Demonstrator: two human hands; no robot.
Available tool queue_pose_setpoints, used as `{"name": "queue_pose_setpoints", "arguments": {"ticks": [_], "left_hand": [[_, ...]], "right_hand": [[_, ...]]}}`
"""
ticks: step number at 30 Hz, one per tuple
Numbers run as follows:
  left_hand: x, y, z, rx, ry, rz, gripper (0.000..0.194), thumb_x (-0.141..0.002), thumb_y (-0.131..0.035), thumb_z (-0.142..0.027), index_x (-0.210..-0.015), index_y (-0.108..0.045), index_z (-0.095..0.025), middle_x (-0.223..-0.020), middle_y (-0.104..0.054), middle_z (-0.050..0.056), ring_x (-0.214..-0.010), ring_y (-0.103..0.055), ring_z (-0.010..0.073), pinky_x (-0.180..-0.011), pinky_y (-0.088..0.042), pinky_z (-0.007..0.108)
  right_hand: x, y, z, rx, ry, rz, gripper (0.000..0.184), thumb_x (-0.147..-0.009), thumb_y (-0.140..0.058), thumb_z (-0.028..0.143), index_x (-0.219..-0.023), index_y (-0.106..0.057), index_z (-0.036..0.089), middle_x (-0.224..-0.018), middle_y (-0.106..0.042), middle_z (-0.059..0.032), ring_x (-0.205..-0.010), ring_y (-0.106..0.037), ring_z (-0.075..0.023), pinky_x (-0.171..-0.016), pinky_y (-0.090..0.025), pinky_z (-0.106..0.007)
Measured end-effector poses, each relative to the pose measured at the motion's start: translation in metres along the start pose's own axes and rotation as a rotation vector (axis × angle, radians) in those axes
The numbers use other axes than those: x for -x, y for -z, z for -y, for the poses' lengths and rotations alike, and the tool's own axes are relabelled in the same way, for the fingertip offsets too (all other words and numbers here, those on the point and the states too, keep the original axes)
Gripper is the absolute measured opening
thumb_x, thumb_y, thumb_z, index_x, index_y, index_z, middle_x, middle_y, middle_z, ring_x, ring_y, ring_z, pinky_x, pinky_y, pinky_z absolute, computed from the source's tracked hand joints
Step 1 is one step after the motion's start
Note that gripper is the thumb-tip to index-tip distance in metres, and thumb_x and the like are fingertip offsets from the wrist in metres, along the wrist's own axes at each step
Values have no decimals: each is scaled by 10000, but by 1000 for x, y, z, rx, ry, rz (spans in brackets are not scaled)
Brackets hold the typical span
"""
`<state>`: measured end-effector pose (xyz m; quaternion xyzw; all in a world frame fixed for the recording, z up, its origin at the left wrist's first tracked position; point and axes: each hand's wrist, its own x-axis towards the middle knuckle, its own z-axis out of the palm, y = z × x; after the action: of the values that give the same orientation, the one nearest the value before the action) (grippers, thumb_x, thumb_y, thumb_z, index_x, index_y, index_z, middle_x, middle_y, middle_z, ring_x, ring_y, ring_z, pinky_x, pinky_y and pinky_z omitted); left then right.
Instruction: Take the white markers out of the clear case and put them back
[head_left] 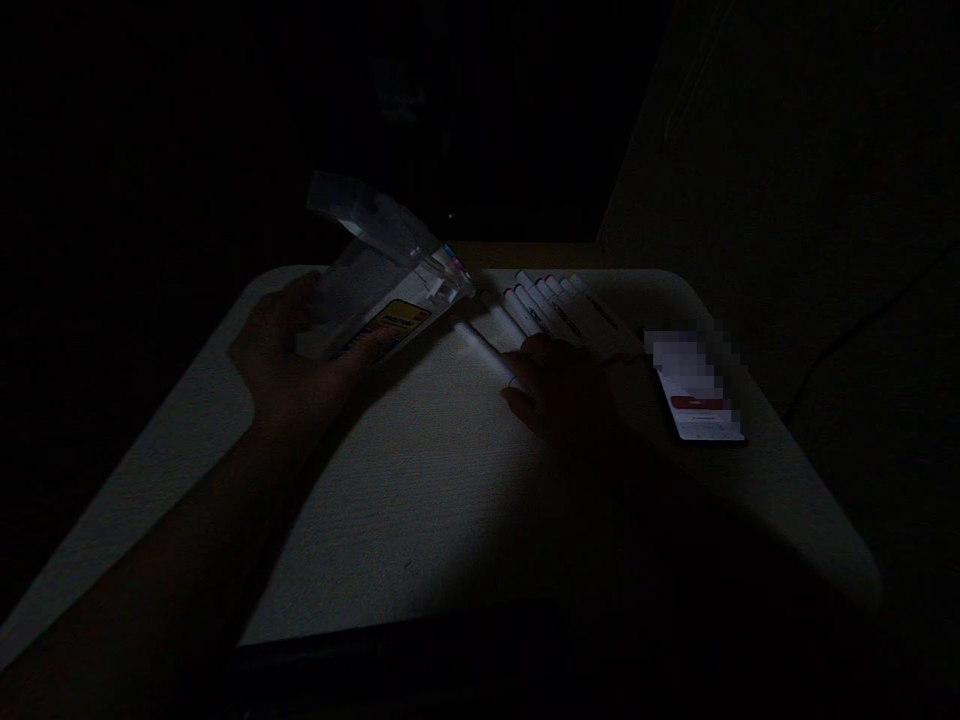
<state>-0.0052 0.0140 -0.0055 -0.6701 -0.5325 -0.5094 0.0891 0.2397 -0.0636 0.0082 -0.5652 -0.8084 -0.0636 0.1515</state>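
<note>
My left hand (289, 350) is closed around a clear plastic marker case (360, 285), tilted above the table with its lid raised. A yellow and black label shows on the case, and a few coloured marker ends sit at its far right corner. In my right hand (559, 385), thumb and fingers pinch a white marker (484, 350), which points toward the case's open end. Just beyond that hand, several white markers (544, 305) with coloured ends lie side by side on the table. Deep shadow hides part of my right hand.
A lit phone (694, 385) lies toward the right of the pale table (360, 520). A dark object (397, 655) runs along the near edge. Beyond the table it is very dark, with a cable (847, 340) faintly visible at right.
</note>
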Motion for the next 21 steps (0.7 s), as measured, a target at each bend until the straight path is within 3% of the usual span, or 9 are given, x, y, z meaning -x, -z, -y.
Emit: {"name": "queue_pose_setpoints", "arguments": {"ticks": [3, 6, 8, 14, 21], "left_hand": [[0, 0, 0, -7, -29, 5, 752, -497, -751, -509, -1147, -540, -194, -1044, -609, 67, -928, -582, 226, -812, -472, 386], [-1, 1, 0, -12, -26, 28, 767, -496, -752, -511, -1153, -534, -182, -1034, -608, 79, -921, -583, 236, -809, -470, 396], [-1, 1, -1, -3, -24, 37, 783, -491, -750, -520, -1162, -527, -184, -1048, -601, 80, -938, -577, 245, -824, -463, 407], [0, 3, -5, -3, -31, 31, 754, -504, -738, -535, -1150, -541, -201, -1060, -611, 67, -933, -583, 230, -837, -458, 389], [0, 3, -1, -19, -176, 44, 759, -504, -737, -539, -1143, -544, -178, -1062, -617, 85, -953, -586, 248, -831, -462, 390]], "right_hand": [[-1, -4, -1, 42, 145, -74, 321, -824, -474, 306, -1120, -559, 215, -1299, -477, -65, -1184, -406, -285, -904, -379, -472], [0, -13, -1, 40, 219, -68, 320, -854, -436, 330, -1135, -540, 216, -1390, -393, -38, -1310, -251, -280, -1010, -211, -585], [1, -18, -1, 19, 214, -54, 342, -868, -412, 355, -1144, -531, 193, -1383, -404, -57, -1315, -255, -268, -1029, -153, -610], [2, -22, -1, 29, 158, -31, 401, -873, -398, 362, -1179, -509, 128, -1395, -371, -120, -1313, -274, -273, -1026, -134, -644], [1, -24, -7, 48, 122, -57, 421, -872, -387, 396, -1168, -516, 126, -1380, -388, -145, -1311, -275, -290, -1030, -124, -637]]}}
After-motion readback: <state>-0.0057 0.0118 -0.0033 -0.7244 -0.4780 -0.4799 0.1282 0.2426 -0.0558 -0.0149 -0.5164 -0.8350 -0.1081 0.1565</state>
